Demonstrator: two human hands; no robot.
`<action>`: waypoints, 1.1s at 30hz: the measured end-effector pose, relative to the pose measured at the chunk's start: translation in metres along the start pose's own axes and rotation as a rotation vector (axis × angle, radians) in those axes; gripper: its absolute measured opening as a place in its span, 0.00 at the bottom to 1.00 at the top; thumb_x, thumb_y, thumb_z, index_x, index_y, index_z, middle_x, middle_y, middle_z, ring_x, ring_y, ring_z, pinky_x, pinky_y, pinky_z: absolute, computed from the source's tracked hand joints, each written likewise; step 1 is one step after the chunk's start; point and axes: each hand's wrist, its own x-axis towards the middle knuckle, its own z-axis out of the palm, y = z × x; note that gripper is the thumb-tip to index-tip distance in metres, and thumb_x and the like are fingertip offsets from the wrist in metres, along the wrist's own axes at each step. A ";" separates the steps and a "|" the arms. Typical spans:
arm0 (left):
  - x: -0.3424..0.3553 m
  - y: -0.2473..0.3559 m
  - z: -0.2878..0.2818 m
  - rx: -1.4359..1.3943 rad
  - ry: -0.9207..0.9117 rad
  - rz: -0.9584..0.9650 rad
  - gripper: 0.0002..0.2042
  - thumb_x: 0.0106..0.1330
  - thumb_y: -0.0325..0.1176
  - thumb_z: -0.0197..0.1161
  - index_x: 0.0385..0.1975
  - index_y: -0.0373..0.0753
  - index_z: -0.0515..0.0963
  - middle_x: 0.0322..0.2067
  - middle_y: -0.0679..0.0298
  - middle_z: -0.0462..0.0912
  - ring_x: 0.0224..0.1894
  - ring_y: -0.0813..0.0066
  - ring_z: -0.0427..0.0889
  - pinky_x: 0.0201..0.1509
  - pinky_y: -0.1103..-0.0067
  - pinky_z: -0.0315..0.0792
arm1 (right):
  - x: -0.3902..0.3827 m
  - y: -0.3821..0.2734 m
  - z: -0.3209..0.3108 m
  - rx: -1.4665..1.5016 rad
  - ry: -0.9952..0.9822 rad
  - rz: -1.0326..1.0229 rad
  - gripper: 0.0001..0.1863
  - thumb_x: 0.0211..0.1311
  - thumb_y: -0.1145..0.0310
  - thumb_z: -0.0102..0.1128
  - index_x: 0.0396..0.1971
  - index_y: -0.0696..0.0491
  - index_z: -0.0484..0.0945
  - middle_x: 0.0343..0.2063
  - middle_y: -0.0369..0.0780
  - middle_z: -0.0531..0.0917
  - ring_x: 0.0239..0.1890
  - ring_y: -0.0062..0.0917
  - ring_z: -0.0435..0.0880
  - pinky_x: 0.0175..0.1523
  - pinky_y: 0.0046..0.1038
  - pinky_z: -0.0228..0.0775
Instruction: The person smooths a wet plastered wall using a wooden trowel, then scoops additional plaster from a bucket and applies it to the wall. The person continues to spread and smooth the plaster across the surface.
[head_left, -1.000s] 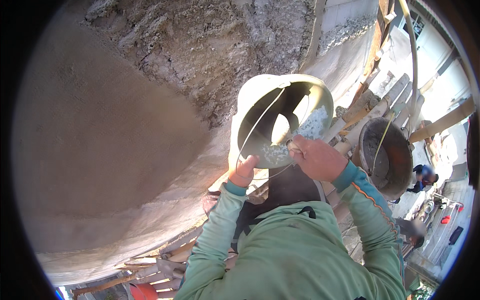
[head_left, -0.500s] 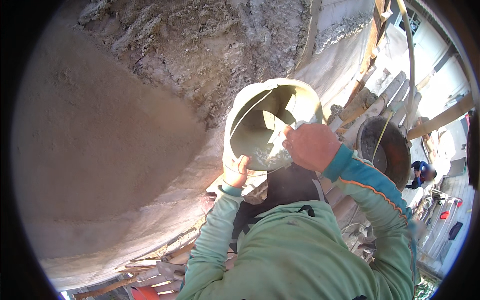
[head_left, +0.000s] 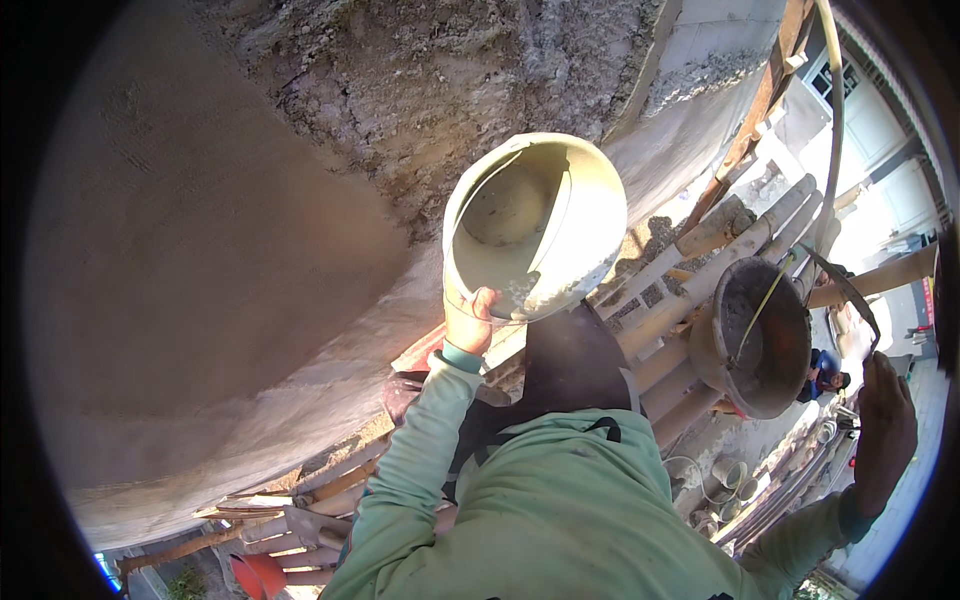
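Observation:
My left hand (head_left: 468, 318) grips the near rim of a pale cream bucket (head_left: 590, 215), thumb over the edge. The bucket is tilted, its mouth toward me, with a wire handle across the opening and wet grey residue inside. Out at the far right, my right hand (head_left: 886, 408) is closed at the end of a thin, dark, curved blade-like tool (head_left: 848, 290), possibly a trowel seen edge-on. Its grip is hidden in the fingers. Between the bucket and my right hand stands a dark mortar-stained tub (head_left: 755, 345) with a yellowish cord across it.
At left rises a wall (head_left: 220, 260), partly smooth grey plaster, partly rough (head_left: 440, 90). Bamboo poles (head_left: 670, 345) form the platform under me. A red bucket (head_left: 258, 577) sits lower left. Below at right, a person in blue (head_left: 825, 378) is near several small pails (head_left: 728, 478).
My right hand has come out of the cream bucket and swung far right, past the dark tub. The bucket, still in my left hand, has tilted and shifted slightly up and left.

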 end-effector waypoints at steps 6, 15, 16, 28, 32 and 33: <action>-0.009 -0.009 0.013 -0.164 0.060 -0.085 0.23 0.58 0.20 0.55 0.56 0.38 0.72 0.37 0.66 0.80 0.36 0.77 0.80 0.42 0.78 0.77 | -0.007 0.068 0.094 -0.342 -0.250 -0.047 0.16 0.64 0.55 0.64 0.41 0.51 0.88 0.33 0.48 0.87 0.39 0.46 0.86 0.45 0.44 0.77; -0.027 -0.002 0.018 -0.448 0.080 -0.582 0.17 0.62 0.19 0.55 0.52 0.37 0.74 0.40 0.61 0.81 0.45 0.66 0.84 0.50 0.64 0.84 | -0.003 -0.157 0.147 0.391 0.149 -0.708 0.39 0.51 0.49 0.74 0.63 0.49 0.74 0.59 0.42 0.79 0.64 0.38 0.75 0.66 0.47 0.63; -0.029 -0.003 0.020 -0.408 0.094 -0.657 0.17 0.64 0.21 0.54 0.54 0.37 0.73 0.44 0.59 0.81 0.47 0.63 0.84 0.52 0.62 0.84 | -0.012 -0.195 0.157 0.441 0.121 -0.837 0.35 0.52 0.51 0.73 0.60 0.49 0.76 0.55 0.41 0.81 0.60 0.37 0.78 0.64 0.47 0.65; -0.088 0.028 -0.078 0.412 0.142 -0.093 0.37 0.71 0.29 0.62 0.78 0.36 0.51 0.78 0.50 0.52 0.77 0.56 0.58 0.72 0.66 0.67 | 0.143 -0.186 0.248 1.601 0.368 -0.086 0.10 0.76 0.65 0.58 0.47 0.56 0.80 0.36 0.36 0.81 0.36 0.19 0.74 0.44 0.25 0.68; -0.167 0.015 -0.151 0.541 0.520 -0.126 0.35 0.69 0.28 0.63 0.75 0.31 0.57 0.73 0.46 0.63 0.74 0.58 0.63 0.76 0.66 0.60 | 0.180 -0.145 0.212 2.367 0.458 0.062 0.19 0.78 0.58 0.55 0.54 0.58 0.77 0.46 0.41 0.81 0.47 0.28 0.79 0.52 0.31 0.72; -0.195 0.005 -0.176 0.627 0.587 -0.102 0.33 0.70 0.30 0.61 0.73 0.29 0.59 0.71 0.47 0.64 0.70 0.59 0.68 0.73 0.65 0.63 | 0.186 -0.146 0.213 2.570 0.394 0.041 0.19 0.77 0.57 0.55 0.54 0.58 0.77 0.46 0.41 0.81 0.48 0.30 0.79 0.53 0.32 0.72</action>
